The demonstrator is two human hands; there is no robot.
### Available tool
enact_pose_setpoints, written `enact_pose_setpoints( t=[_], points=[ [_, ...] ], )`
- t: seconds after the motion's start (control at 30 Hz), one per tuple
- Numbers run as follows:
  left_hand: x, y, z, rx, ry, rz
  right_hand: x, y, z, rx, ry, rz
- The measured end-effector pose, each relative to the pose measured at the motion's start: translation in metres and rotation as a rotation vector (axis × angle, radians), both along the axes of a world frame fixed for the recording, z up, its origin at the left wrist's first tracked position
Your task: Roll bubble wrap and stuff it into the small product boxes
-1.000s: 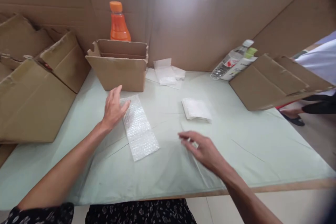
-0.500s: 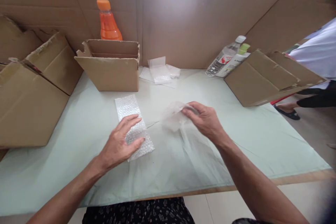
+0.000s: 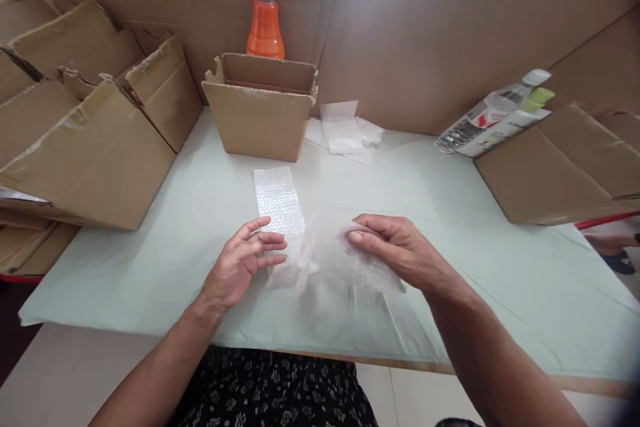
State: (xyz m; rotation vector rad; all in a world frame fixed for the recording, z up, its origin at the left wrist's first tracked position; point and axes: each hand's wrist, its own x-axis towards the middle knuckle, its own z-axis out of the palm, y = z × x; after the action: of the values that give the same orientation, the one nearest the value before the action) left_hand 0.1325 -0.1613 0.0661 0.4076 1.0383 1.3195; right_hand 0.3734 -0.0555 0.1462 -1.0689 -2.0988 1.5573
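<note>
presently, the step in hand looks to be handling a limp piece of clear wrap (image 3: 373, 272), lifted over the near middle of the table (image 3: 425, 190). the right hand (image 3: 407, 250) pinches it between thumb and fingers, while the left hand (image 3: 240, 270) is open, palm turned inward and fingers spread, and seems to hold nothing. the wrap's left end is blurred, so i can't tell whether it touches the left fingertips or the bubble strip (image 3: 280, 197), which lies flat just beyond them. farther off stands an open carton (image 3: 260, 120), with an orange bottle (image 3: 266, 30) behind it and loose clear packaging (image 3: 345, 133) to its right. my judgement is that the next move calls for a light left-hand pinch on the loose end, with the right grip kept firm, as film this thin would likely fold or cling.
</note>
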Motion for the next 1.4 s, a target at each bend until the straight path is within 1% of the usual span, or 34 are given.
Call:
enact_pose_setpoints(
  t=[0.07,0.13,0.17,0.23,0.3,0.37,0.43,0.47,0.53,0.57,0.63,0.73,0.77,0.83,0.9,0.97,1.03,1.1,1.13,1.2,1.27,1.33,1.4],
  points=[
    [-0.007,-0.007,-0.001,-0.003,-0.110,-0.069,0.003,0.003,0.009,0.107,-0.092,0.047],
    [-0.002,-0.013,-0.002,0.037,-0.107,-0.134,-0.001,0.005,0.018,0.214,-0.210,0.162],
    [0.004,-0.015,-0.003,0.054,-0.056,-0.169,-0.004,0.005,0.023,0.262,-0.266,0.221],
    [0.017,-0.018,-0.004,0.064,0.128,-0.213,-0.011,0.006,0.032,0.347,-0.358,0.323],
    [0.028,-0.018,-0.003,0.057,0.357,-0.218,-0.017,0.008,0.041,0.418,-0.412,0.411],
    [0.034,-0.017,0.001,0.084,0.496,-0.229,-0.021,0.012,0.050,0.471,-0.450,0.510],
    [0.034,-0.017,0.004,0.113,0.506,-0.265,-0.027,0.019,0.058,0.533,-0.506,0.583],
    [0.033,-0.018,0.005,0.117,0.482,-0.276,-0.031,0.023,0.060,0.579,-0.549,0.593],
    [0.030,-0.021,0.006,0.097,0.434,-0.258,-0.047,0.034,0.061,0.698,-0.645,0.568],
    [0.030,-0.022,0.004,0.080,0.414,-0.238,-0.058,0.040,0.059,0.758,-0.685,0.550],
    [0.031,-0.023,-0.001,0.043,0.358,-0.184,-0.086,0.054,0.049,0.846,-0.750,0.548],
    [0.032,-0.017,-0.011,-0.062,0.204,-0.086,-0.132,0.076,0.023,0.940,-0.813,0.574],
    [0.032,-0.014,-0.014,-0.106,0.150,-0.048,-0.145,0.082,0.014,0.984,-0.801,0.555],
    [0.029,-0.006,-0.017,-0.175,0.065,0.021,-0.158,0.089,-0.003,1.077,-0.684,0.467],
    [0.025,-0.001,-0.019,-0.205,0.018,0.080,-0.155,0.089,-0.017,1.109,-0.514,0.355],
    [0.020,0.002,-0.018,-0.219,-0.012,0.094,-0.136,0.083,-0.029,1.042,-0.412,0.265],
    [0.017,0.001,-0.018,-0.228,-0.037,0.057,-0.110,0.076,-0.039,0.906,-0.428,0.177],
    [0.016,-0.001,-0.018,-0.224,-0.048,0.008,-0.090,0.074,-0.049,0.749,-0.525,0.072],
    [0.017,-0.002,-0.018,-0.217,-0.044,-0.010,-0.084,0.076,-0.054,0.677,-0.582,0.018],
    [0.020,-0.002,-0.017,-0.206,-0.021,-0.033,-0.084,0.084,-0.066,0.558,-0.674,-0.070],
    [0.024,-0.001,-0.017,-0.196,0.015,-0.045,-0.094,0.094,-0.077,0.498,-0.704,-0.116],
    [0.027,-0.001,-0.015,-0.196,0.046,-0.057,-0.105,0.100,-0.085,0.490,-0.687,-0.122],
    [0.027,-0.005,-0.013,-0.210,0.065,-0.071,-0.109,0.096,-0.089,0.505,-0.653,-0.103]
  ],
)
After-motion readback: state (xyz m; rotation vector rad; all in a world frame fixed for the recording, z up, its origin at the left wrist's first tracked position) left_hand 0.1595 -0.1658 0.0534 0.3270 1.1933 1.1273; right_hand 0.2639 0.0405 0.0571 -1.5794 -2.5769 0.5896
